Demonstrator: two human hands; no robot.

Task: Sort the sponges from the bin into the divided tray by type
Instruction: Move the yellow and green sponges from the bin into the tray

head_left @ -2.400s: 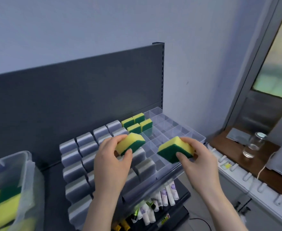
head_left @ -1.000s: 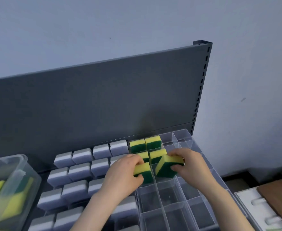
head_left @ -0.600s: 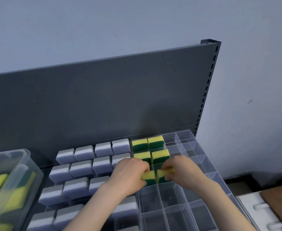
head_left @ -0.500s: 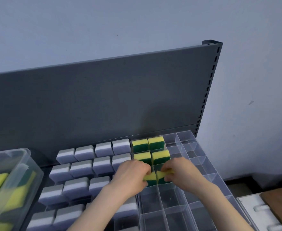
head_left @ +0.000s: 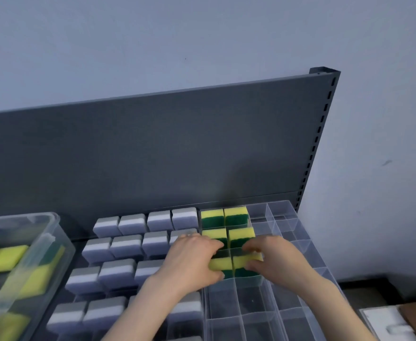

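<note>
Head view. Left hand (head_left: 192,260) and right hand (head_left: 274,260) sit low in frame, side by side over the divided tray (head_left: 302,244). Neither hand is spread. The left hand grips the left sponge (head_left: 219,264), thumb on the near face and fingers curled over the far edge. The right hand grips the right sponge (head_left: 245,260) in a mirrored hold.

Both held sponges have the yellow layer up and the green layer below. They sit just beside each other between the two hands, with a thin divider line showing between them. They are partly down in two adjoining compartments, third row from the back. Can't tell how deep they sit.

Directly behind the held pair are four seated yellow-green sponges (head_left: 236,216), two by two in the back two rows, yellow up. The fingertips of both hands are near the second row. Clear compartments run on nearer and to the right of the hands.

Left of the yellow-green block are rows of grey-white sponges (head_left: 133,223). The left forearm crosses over some of them.

The bin (head_left: 45,244) is far left, well apart from both hands, clear-walled and blurred. It holds loose yellow-green sponges (head_left: 5,257). A dark grey back panel (head_left: 152,156) stands behind the tray, with a pale wall (head_left: 202,33) above it. A white object (head_left: 386,323) is at the lower right corner, unclear.
</note>
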